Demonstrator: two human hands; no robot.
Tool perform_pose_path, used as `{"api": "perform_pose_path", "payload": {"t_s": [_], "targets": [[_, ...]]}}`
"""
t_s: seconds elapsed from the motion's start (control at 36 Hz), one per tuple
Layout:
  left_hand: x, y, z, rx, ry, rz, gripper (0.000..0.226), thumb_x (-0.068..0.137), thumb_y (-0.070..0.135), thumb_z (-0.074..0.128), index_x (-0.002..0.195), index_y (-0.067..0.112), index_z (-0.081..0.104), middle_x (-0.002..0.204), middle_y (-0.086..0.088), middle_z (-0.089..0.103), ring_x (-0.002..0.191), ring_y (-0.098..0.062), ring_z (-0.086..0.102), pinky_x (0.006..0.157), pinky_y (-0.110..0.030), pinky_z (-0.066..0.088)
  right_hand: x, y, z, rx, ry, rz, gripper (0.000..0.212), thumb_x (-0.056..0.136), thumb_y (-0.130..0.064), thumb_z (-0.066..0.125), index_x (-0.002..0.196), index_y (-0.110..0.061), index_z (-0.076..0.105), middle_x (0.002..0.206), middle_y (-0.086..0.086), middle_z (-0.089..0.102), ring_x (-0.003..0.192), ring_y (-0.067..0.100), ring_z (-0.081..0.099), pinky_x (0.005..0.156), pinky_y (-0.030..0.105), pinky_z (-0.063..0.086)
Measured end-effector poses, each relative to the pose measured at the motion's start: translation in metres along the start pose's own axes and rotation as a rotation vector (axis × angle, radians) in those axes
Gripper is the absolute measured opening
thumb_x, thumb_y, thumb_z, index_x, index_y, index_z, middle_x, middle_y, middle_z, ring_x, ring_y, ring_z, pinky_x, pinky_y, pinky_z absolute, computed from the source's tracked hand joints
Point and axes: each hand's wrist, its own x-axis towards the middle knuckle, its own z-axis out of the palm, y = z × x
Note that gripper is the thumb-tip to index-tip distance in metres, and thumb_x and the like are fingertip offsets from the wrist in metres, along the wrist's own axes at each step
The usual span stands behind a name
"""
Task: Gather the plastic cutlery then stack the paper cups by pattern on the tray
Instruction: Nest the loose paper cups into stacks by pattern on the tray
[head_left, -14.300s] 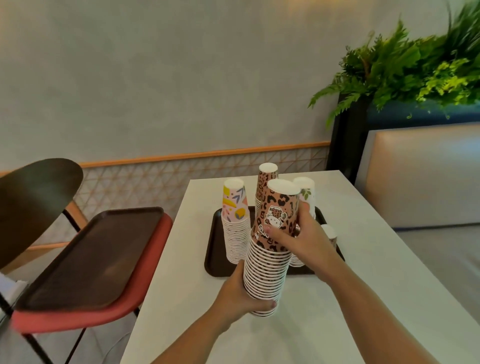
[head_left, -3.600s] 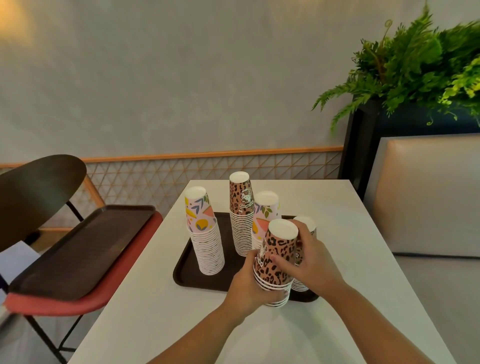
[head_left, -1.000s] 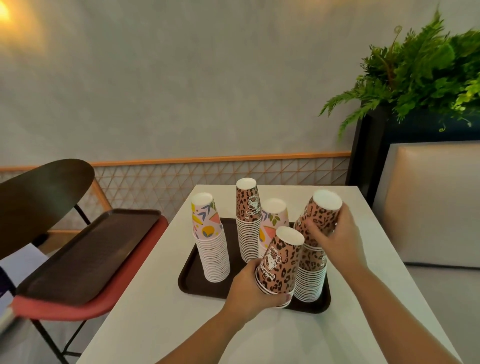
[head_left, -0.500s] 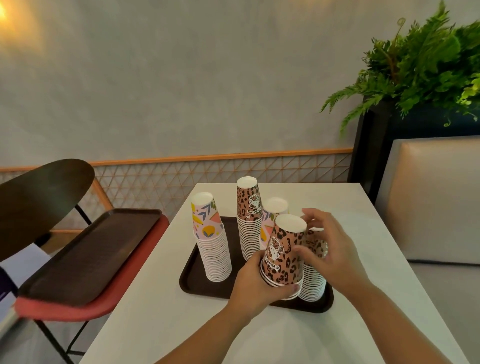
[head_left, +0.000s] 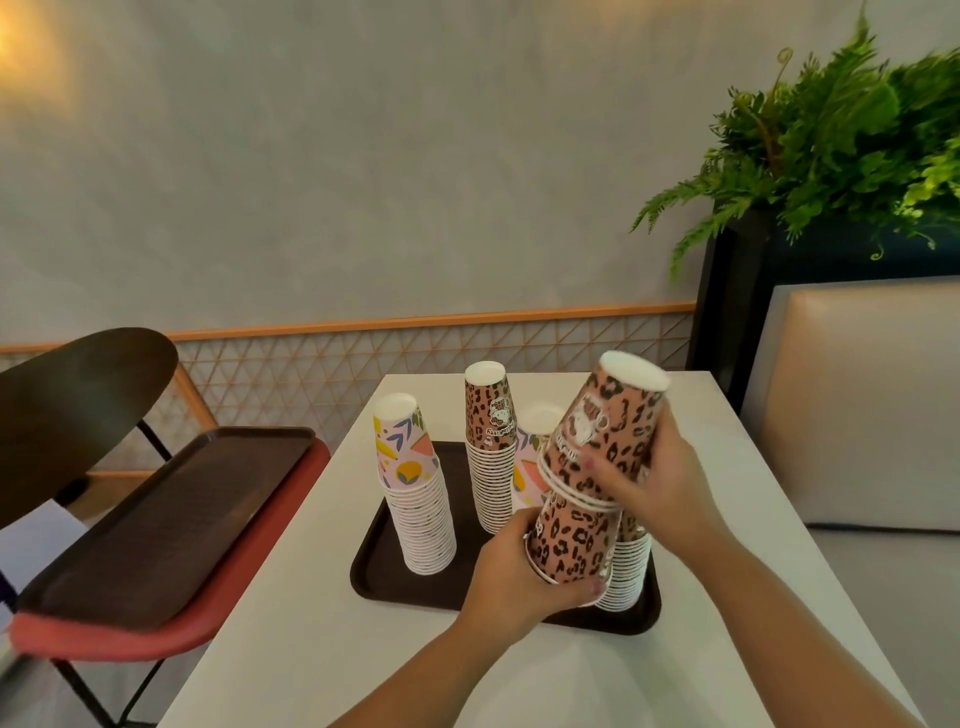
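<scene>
Gripping a short bundle of leopard cups (head_left: 605, 441), the right hand (head_left: 660, 483) holds them tilted and raised, its fingers curled round their lower rims. Just below and slightly nearer the person, the left hand (head_left: 519, 577) wraps round a second small bundle of leopard cups (head_left: 574, 540), thumb across the bottom edge. The two bundles sit mouth-down, and the upper one looks only partly seated on the lower, so the step in hand seems to be splitting or joining them; the view does not settle which.

Directly behind the left hand's bundle, a taller stack with leopard print on top (head_left: 626, 571) stands on the brown tray (head_left: 379, 582). Beyond the hands, toward the wall, another leopard stack (head_left: 491, 467) stands upright, and a floral stack (head_left: 530, 462) is half hidden between it and the raised cups. Off to the left of the left hand stands a tall floral stack (head_left: 421, 504), well apart from the fingers.

As a judgement, the sorting is far along: every cup in sight is either stacked on the tray or in hand. What seems left is merging the leopard cups, now in four groups, and perhaps the two floral stacks. No cutlery shows anywhere, so that step cannot be judged. Farther left, a second tray (head_left: 156, 519) lies on a red chair (head_left: 171, 634).
</scene>
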Motion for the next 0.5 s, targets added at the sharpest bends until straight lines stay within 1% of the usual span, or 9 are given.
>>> {"api": "perform_pose_path", "payload": {"t_s": [0.06, 0.11, 0.17, 0.25, 0.31, 0.36, 0.42, 0.44, 0.5], "targets": [[-0.001, -0.002, 0.001, 0.011, -0.010, -0.005, 0.073, 0.056, 0.038, 0.088, 0.117, 0.033, 0.049, 0.108, 0.019, 0.061, 0.100, 0.004, 0.057, 0.075, -0.006, 0.046, 0.008, -0.006, -0.006, 0.025, 0.106, -0.014, 0.070, 0.061, -0.044, 0.067, 0.122, -0.026, 0.037, 0.102, -0.029, 0.052, 0.088, -0.018, 0.054, 0.069, 0.003, 0.047], [-0.002, -0.002, 0.001, 0.017, -0.016, -0.009, 0.071, 0.057, 0.038, 0.087, 0.116, 0.034, 0.048, 0.107, 0.021, 0.061, 0.099, 0.007, 0.057, 0.074, -0.004, 0.045, 0.017, -0.008, -0.013, 0.033, 0.194, -0.026, 0.074, 0.061, -0.045, 0.066, 0.125, -0.020, 0.038, 0.103, -0.025, 0.052, 0.092, -0.014, 0.052, 0.074, 0.006, 0.045], [-0.004, -0.002, 0.001, 0.016, -0.015, -0.015, 0.070, 0.058, 0.037, 0.087, 0.116, 0.034, 0.048, 0.106, 0.022, 0.060, 0.097, 0.009, 0.056, 0.072, -0.002, 0.044, 0.025, -0.006, -0.018, 0.017, 0.232, -0.015, 0.079, 0.063, -0.045, 0.067, 0.130, -0.015, 0.037, 0.108, -0.016, 0.054, 0.097, -0.003, 0.054, 0.081, 0.015, 0.043], [-0.006, -0.004, 0.001, 0.010, -0.004, -0.020, 0.068, 0.059, 0.037, 0.087, 0.115, 0.034, 0.048, 0.105, 0.022, 0.060, 0.096, 0.012, 0.056, 0.071, -0.001, 0.045, 0.030, 0.007, -0.021, -0.057, 0.241, 0.027, 0.074, 0.071, -0.034, 0.072, 0.132, -0.013, 0.035, 0.116, -0.008, 0.052, 0.107, 0.010, 0.052, 0.087, 0.026, 0.045], [-0.007, -0.005, 0.001, 0.007, 0.005, -0.024, 0.067, 0.058, 0.038, 0.087, 0.113, 0.036, 0.048, 0.106, 0.021, 0.061, 0.097, 0.012, 0.056, 0.073, -0.004, 0.046, 0.029, 0.018, -0.021, -0.090, 0.218, 0.064, 0.073, 0.072, -0.030, 0.074, 0.132, -0.013, 0.035, 0.123, -0.001, 0.054, 0.112, 0.016, 0.053, 0.091, 0.033, 0.046], [-0.008, -0.004, 0.000, 0.010, 0.013, -0.025, 0.065, 0.059, 0.038, 0.086, 0.110, 0.041, 0.046, 0.106, 0.022, 0.061, 0.097, 0.012, 0.056, 0.073, -0.005, 0.046, 0.025, 0.028, -0.019, -0.119, 0.168, 0.113, 0.075, 0.073, -0.027, 0.075, 0.134, -0.013, 0.034, 0.129, 0.004, 0.053, 0.117, 0.021, 0.052, 0.092, 0.033, 0.045], [-0.008, -0.002, -0.001, 0.004, 0.028, -0.015, 0.062, 0.059, 0.037, 0.086, 0.106, 0.044, 0.045, 0.106, 0.022, 0.061, 0.098, 0.014, 0.055, 0.073, -0.004, 0.046, 0.020, 0.036, -0.017, -0.168, 0.064, 0.167, 0.078, 0.073, -0.028, 0.075, 0.136, -0.016, 0.031, 0.133, 0.005, 0.051, 0.119, 0.022, 0.051, 0.092, 0.033, 0.043], [-0.008, -0.001, -0.001, -0.003, 0.035, -0.007, 0.062, 0.059, 0.037, 0.086, 0.104, 0.046, 0.045, 0.106, 0.023, 0.061, 0.098, 0.015, 0.054, 0.073, -0.004, 0.046, 0.017, 0.038, -0.016, -0.191, -0.008, 0.192, 0.079, 0.073, -0.029, 0.075, 0.138, -0.018, 0.029, 0.135, 0.004, 0.050, 0.120, 0.022, 0.051, 0.092, 0.032, 0.043], [-0.008, 0.002, -0.001, -0.020, 0.047, 0.007, 0.062, 0.059, 0.038, 0.086, 0.104, 0.048, 0.044, 0.106, 0.025, 0.060, 0.099, 0.017, 0.053, 0.074, -0.004, 0.046, 0.011, 0.042, -0.016, -0.190, -0.138, 0.204, 0.080, 0.076, -0.030, 0.072, 0.140, -0.022, 0.025, 0.139, 0.001, 0.046, 0.118, 0.014, 0.049, 0.092, 0.027, 0.039]]}}
